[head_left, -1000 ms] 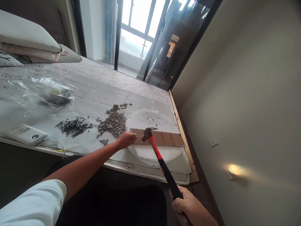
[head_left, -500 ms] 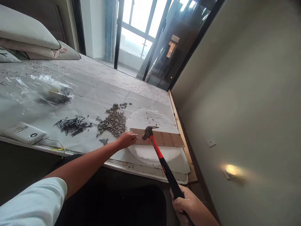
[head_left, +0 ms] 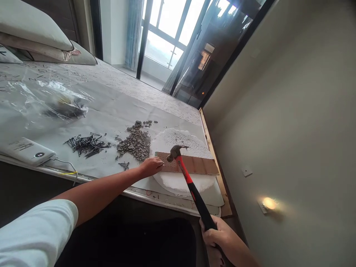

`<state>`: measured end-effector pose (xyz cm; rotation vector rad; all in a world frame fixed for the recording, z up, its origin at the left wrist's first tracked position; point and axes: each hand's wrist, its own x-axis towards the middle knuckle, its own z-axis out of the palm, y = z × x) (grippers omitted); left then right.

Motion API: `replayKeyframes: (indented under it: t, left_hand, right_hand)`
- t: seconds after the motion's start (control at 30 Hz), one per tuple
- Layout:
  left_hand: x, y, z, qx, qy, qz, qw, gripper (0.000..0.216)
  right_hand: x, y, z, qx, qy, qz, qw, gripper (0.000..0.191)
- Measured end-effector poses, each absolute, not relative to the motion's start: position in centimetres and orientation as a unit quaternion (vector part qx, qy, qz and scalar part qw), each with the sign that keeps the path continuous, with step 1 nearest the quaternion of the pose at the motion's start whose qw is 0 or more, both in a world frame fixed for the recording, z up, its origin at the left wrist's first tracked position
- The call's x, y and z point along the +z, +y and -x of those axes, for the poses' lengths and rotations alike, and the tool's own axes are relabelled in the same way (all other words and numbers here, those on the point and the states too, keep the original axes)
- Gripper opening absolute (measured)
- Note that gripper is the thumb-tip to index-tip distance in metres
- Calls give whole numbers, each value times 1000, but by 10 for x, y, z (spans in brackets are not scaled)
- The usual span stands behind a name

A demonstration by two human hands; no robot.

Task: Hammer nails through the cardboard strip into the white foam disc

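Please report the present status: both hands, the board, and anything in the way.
Right hand grips claw hammer. Left hand at brown board, its hold unclear. Board across white slab, partly hidden by hammer head. Gravel pile just beyond left hand.

Your right hand grips the hammer by its black handle, its head seen against the brown board, which lies on white foam. Your left hand is at the board's left end; whether it pinches anything is too small to tell. Leftward you have gray gravel, a heap of nails and a white power bank.
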<state>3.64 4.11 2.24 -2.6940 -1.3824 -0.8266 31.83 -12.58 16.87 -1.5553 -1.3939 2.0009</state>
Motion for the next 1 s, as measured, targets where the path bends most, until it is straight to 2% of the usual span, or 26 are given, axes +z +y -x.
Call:
replayKeyframes:
  t: [0.6, 0.87, 1.0]
  left_hand:
    - [28, 39, -38, -291, -434, 851, -44, 29]
    - [23, 45, -38, -346, -465, 805, -128, 18]
    - [15, 50, -39, -361, -473, 788, -159, 25]
  right_hand:
    - [170, -137, -308, 675, -489, 538, 124, 9]
    - [182, -141, -311, 652, -493, 561, 130, 11]
    - [177, -138, -306, 628, -507, 577, 123, 12]
